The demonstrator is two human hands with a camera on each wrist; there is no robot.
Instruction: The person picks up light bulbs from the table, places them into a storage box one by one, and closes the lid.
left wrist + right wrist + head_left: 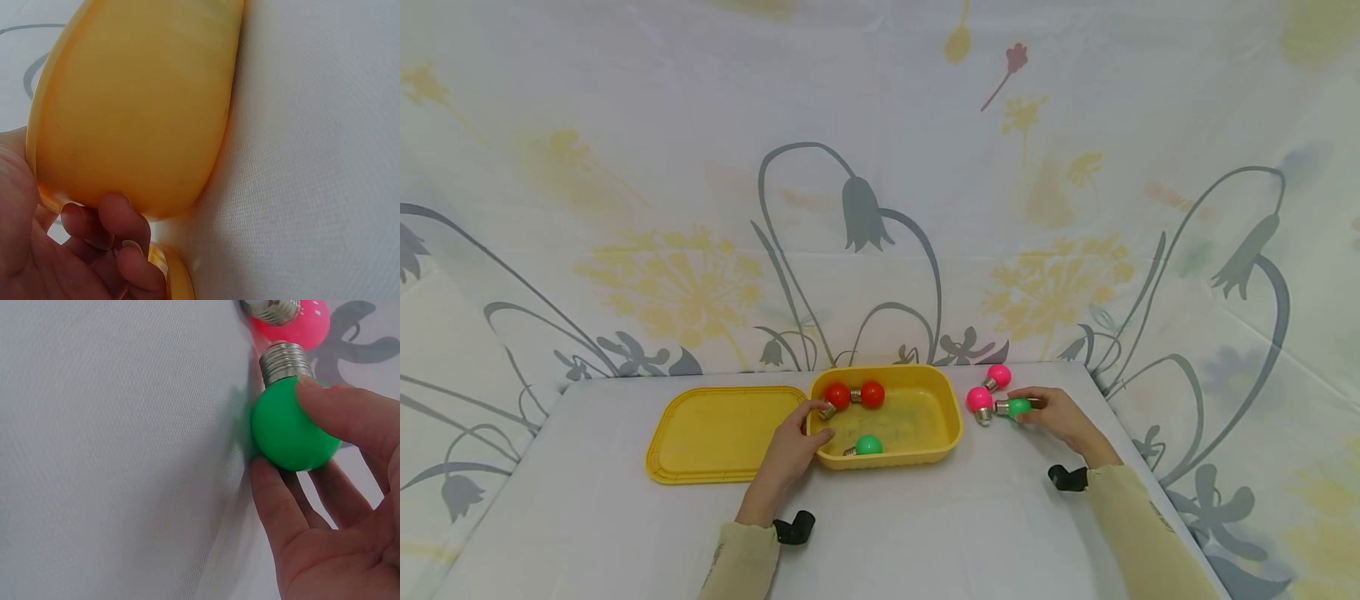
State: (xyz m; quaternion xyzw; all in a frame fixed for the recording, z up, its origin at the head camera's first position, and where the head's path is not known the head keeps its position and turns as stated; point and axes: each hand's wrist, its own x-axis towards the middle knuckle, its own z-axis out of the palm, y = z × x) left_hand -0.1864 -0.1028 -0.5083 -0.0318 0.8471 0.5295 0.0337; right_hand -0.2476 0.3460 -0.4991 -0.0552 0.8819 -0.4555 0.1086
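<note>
A yellow plastic container [936, 455] stands on the white-covered table, and my left hand [790, 446] grips its left end, with fingers curled against the outer wall in the left wrist view. Two red light bulbs [872, 394] and one green light bulb [869, 445] lie inside it. To the right of the container, my right hand [1063, 423] pinches another green light bulb [287, 425] between thumb and fingers, its metal base pointing left. Beside that base are two pink light bulbs [979, 399] on the table, one behind the other.
A flat yellow lid [718, 433] lies on the table left of the container, partly behind my left hand. A flower-patterned cloth [880, 275] hangs along the table's back edge and continues down the sides.
</note>
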